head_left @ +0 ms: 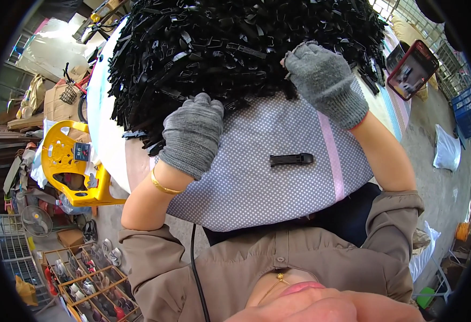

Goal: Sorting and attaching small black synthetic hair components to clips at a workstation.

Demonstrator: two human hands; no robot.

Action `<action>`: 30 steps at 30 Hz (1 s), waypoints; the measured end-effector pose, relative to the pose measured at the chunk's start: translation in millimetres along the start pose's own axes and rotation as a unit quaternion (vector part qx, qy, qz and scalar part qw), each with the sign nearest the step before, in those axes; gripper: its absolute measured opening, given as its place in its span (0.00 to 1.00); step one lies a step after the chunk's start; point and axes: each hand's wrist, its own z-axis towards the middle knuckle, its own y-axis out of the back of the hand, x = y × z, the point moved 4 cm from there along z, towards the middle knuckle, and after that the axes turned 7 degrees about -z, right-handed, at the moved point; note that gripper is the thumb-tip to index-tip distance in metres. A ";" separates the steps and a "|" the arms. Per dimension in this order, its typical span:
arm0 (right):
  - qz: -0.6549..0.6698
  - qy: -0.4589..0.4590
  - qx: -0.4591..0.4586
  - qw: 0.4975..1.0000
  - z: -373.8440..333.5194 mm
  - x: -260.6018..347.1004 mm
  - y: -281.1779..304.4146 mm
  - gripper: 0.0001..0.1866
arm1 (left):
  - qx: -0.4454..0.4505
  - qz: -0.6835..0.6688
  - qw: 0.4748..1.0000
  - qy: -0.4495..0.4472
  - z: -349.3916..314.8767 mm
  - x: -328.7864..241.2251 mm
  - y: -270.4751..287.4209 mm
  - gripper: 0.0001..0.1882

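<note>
Gloved hands (193, 134) (324, 80) curl at black plastic pieces (208, 51), grip unclear; yellow chair (65, 167) bears dark printed label (82, 152).

Table cover (257, 196) appeared matt cloth; black pieces (208, 59) on it, glossy plastic; gloves (191, 134) over it, matt knit.

The left hand (193, 129) and right hand (322, 75) wear grey knit gloves (188, 140) with ribbed cuffs (348, 110), the right one edged in red. A gold bracelet (163, 184) circles the left wrist. The taupe shirt (326, 249) has a button (280, 260) and gathered sleeves (401, 209), below a gold necklace (281, 277).
</note>
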 end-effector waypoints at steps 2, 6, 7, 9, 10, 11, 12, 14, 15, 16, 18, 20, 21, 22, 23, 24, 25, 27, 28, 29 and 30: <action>0.032 0.015 -0.053 0.998 -3.7 -0.9 6.5 0.08 | -0.066 -0.051 0.996 -0.012 0.2 -3.9 5.3 0.13; 0.185 0.009 -0.019 0.983 -10.8 9.3 -0.9 0.08 | -0.145 -0.225 0.960 -0.079 2.1 -10.0 7.9 0.17; 0.214 0.027 -0.011 0.977 -14.0 14.1 -2.8 0.09 | -0.122 -0.294 0.944 -0.084 4.5 -9.3 10.0 0.16; 0.122 0.058 0.123 0.983 -13.2 28.5 2.2 0.14 | -0.107 -0.411 0.903 -0.066 2.5 -7.1 12.3 0.15; 0.123 0.058 0.124 0.983 -14.2 31.2 1.9 0.14 | -0.091 -0.521 0.848 -0.047 2.1 -5.4 10.3 0.15; 0.121 0.058 0.138 0.981 -15.6 33.4 -0.7 0.13 | -0.088 -0.578 0.810 -0.043 2.6 -6.0 8.7 0.17; 0.118 0.057 0.152 0.980 -17.1 34.6 -2.7 0.13 | -0.087 -0.579 0.810 -0.043 2.6 -6.8 8.8 0.17; 0.110 0.051 0.135 0.983 -17.0 33.2 -1.4 0.11 | -0.030 -0.665 0.745 -0.042 3.2 -10.3 5.4 0.19; 0.123 0.037 0.142 0.981 -15.8 31.2 1.0 0.11 | -0.030 -0.665 0.745 -0.041 2.5 -11.9 5.0 0.19; 0.136 0.023 0.150 0.979 -15.3 29.8 1.8 0.10 | -0.017 -0.678 0.734 -0.040 1.2 -15.0 4.1 0.19; 0.150 0.021 0.119 0.981 -16.7 23.3 -1.2 0.12 | -0.004 -0.691 0.722 -0.041 0.3 -19.1 3.5 0.20; 0.161 0.018 0.089 0.983 -18.2 19.9 2.3 0.13 | 0.034 -0.640 0.766 -0.051 0.6 -24.3 2.6 0.20; 0.144 0.024 0.105 0.984 -17.8 22.2 4.1 0.13 | 0.034 -0.640 0.766 -0.051 0.3 -24.4 1.7 0.20; 0.127 0.030 0.122 0.984 -17.6 24.4 5.3 0.14 | 0.040 -0.647 0.759 -0.053 0.1 -24.9 0.0 0.20; 0.127 0.030 0.122 0.984 -17.0 26.1 6.8 0.14 | 0.046 -0.655 0.752 -0.054 -0.1 -25.5 -1.9 0.20; 0.098 0.039 0.155 0.982 -17.2 27.9 6.3 0.15 | 0.046 -0.656 0.752 -0.055 -0.1 -26.2 -3.3 0.20; 0.069 0.048 0.187 0.979 -17.9 29.5 5.3 0.16 | 0.023 -0.643 0.763 -0.066 -0.1 -26.2 -3.4 0.21; 0.070 0.038 0.170 0.982 -18.3 30.9 7.3 0.14 | 0.000 -0.630 0.773 -0.077 -0.2 -25.4 -5.8 0.21; 0.072 0.028 0.153 0.985 -17.6 31.0 8.7 0.13 | 0.009 -0.649 0.756 -0.085 -0.7 -24.2 -8.3 0.22; 0.072 0.028 0.152 0.985 -15.5 31.4 10.0 0.13 | 0.017 -0.667 0.739 -0.093 -1.3 -23.1 -9.3 0.22; 0.092 0.011 0.186 0.978 -14.1 29.5 9.6 0.11 | 0.018 -0.667 0.739 -0.095 -0.9 -22.3 -5.1 0.22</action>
